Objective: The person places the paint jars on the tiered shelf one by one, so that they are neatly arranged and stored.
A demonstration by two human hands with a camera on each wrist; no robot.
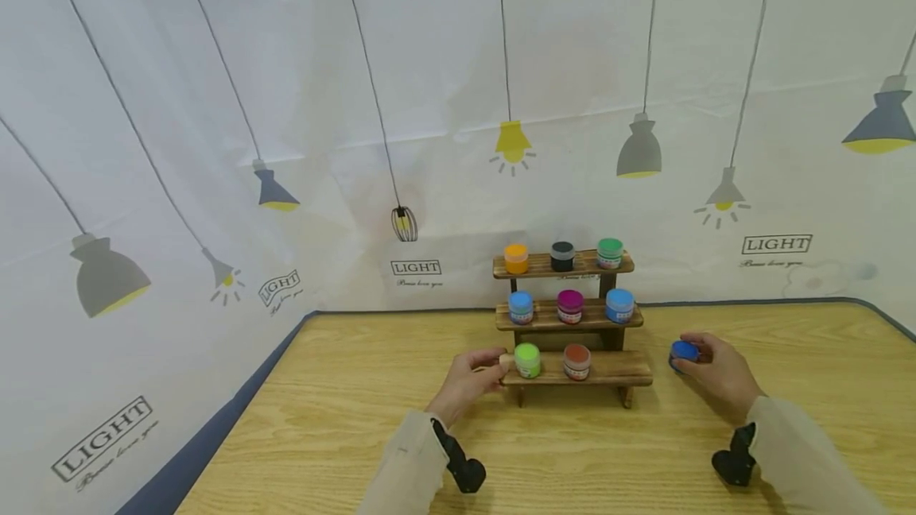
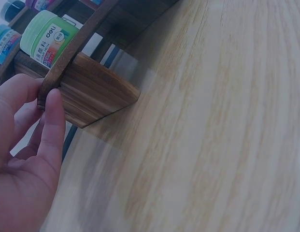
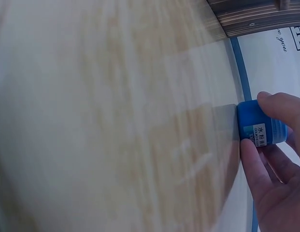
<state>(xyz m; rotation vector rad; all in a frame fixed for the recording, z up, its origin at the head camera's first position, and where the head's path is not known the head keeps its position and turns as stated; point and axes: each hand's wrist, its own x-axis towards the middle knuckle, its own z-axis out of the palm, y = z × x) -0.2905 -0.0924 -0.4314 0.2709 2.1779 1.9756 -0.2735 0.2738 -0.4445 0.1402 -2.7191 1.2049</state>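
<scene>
A three-tier wooden display rack [image 1: 621,365] stands on the table with paint jars on each step. My left hand [image 1: 467,381] pinches the left end of its lowest step between thumb and fingers; the left wrist view shows the lime-green jar [image 2: 49,39] just beyond the fingertips. Beside that jar, a reddish-brown jar [image 1: 576,362] sits mid-step. Right of the rack, my right hand [image 1: 719,372] grips a dark blue paint jar [image 1: 683,355] by its sides. In the right wrist view the blue jar [image 3: 253,124] is upright, its base close over the tabletop.
On the middle step are a light blue jar [image 1: 521,307], a magenta jar [image 1: 570,307] and another blue jar [image 1: 619,305]. Orange [image 1: 516,259], black [image 1: 562,257] and green jars [image 1: 610,253] line the top step. A lamp-printed wall covering [image 1: 458,181] rises behind the wooden table [image 1: 358,372].
</scene>
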